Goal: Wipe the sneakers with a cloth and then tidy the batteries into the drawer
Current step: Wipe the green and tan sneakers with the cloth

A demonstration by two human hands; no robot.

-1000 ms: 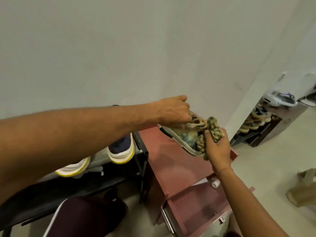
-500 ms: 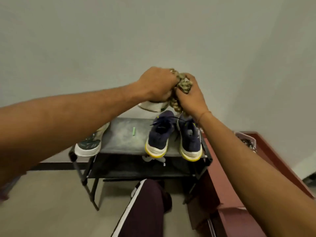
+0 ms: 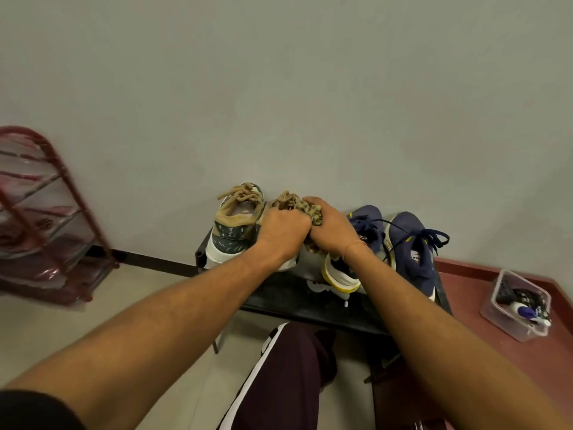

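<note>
**Desk:** What are the hands doing?

**Photographer:** Both meet over a black shoe rack (image 3: 310, 301) set against a pale wall (image 3: 279, 88). The left hand (image 3: 283, 231) curls its fingers down over a sneaker (image 3: 289, 264) and grips it. Only the pale heel sole shows under the wrist. The right hand (image 3: 333, 232) clenches a spotted cloth (image 3: 313, 213), which bunches out above and below its fingers (image 3: 313, 201). The two hands touch knuckle to knuckle.

**Desk:** Where are the other shoes?

**Photographer:** Just left of the left fingers, a tan-and-green sneaker (image 3: 237, 226) stands on the rack, heel toward the camera and laces loose. Just right of the right fingers sits a pair of navy sneakers (image 3: 412, 252) with yellow-edged soles. The nearer one is partly hidden behind the right wrist.

**Desk:** And the batteries?

**Photographer:** Well to the right of the right fingers, a clear container (image 3: 508, 324) rests on a maroon cabinet top (image 3: 465, 280). It holds small dark items and something white and blue, too small to identify.

**Desk:** Anything else?

**Photographer:** A red wire rack (image 3: 62, 193) stands far left of the left fingers. A maroon trouser leg (image 3: 288, 383) with a white stripe shows below both forearms.
</note>
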